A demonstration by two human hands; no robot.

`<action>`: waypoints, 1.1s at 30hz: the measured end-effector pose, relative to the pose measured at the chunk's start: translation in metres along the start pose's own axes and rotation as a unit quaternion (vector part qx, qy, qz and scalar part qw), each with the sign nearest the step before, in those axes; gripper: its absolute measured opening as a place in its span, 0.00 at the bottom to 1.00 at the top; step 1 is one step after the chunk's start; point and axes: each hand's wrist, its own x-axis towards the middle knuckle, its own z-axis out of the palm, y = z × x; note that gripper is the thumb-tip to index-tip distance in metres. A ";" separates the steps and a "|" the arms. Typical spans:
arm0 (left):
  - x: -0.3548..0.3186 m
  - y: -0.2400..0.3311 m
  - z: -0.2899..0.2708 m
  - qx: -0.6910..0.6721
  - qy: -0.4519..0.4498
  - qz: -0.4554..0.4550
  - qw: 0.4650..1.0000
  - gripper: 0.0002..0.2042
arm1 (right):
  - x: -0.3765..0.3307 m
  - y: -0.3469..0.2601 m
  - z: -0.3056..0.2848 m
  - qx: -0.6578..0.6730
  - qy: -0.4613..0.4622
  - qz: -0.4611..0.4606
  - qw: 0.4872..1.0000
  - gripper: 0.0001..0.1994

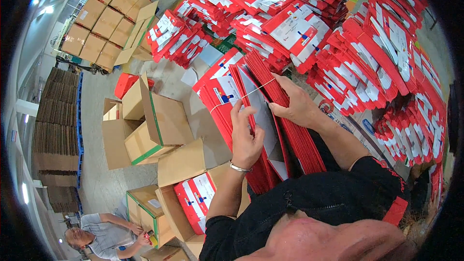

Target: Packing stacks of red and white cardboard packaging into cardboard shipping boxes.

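Before my body stands a bundle of flat red-and-white printed folded cartons (220, 116), its edges fanned into two thick parts with a gap between. A thin whitish band (259, 88) runs across the top of both parts. The fingers of my left hand (247, 137) are curled at this band, over the left part. My right hand (297, 106) grips the right part of the folded cartons (285, 121), thumb on the near side of the gap and fingers at the outer side. The bundle's lower end is partly hidden by my body.
Tall piles of similar red-and-white folded cartons (299, 34) stand ahead and to the right. Open cardboard boxes (169, 121) sit at left; one lower box holds red-and-white packs (194, 198). Stacked flat cardboard (58, 121) and closed boxes (106, 21) are farther left. Another person (104, 232) is at lower left.
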 end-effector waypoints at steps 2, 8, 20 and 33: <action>0.001 0.010 -0.004 0.006 -0.041 -0.040 0.998 0.12 | 0.000 -0.004 0.000 0.012 -0.005 0.011 1.000 0.38; 0.009 0.030 -0.005 0.014 -0.083 -0.111 0.990 0.16 | 0.000 0.001 0.003 0.042 -0.018 0.010 0.999 0.38; 0.005 0.007 -0.004 -0.088 -0.111 -0.097 0.985 0.15 | 0.000 -0.002 -0.001 0.029 0.003 0.010 1.000 0.34; 0.002 0.005 -0.003 -0.083 -0.091 -0.072 0.990 0.14 | -0.001 -0.007 0.007 -0.049 0.039 -0.035 0.997 0.35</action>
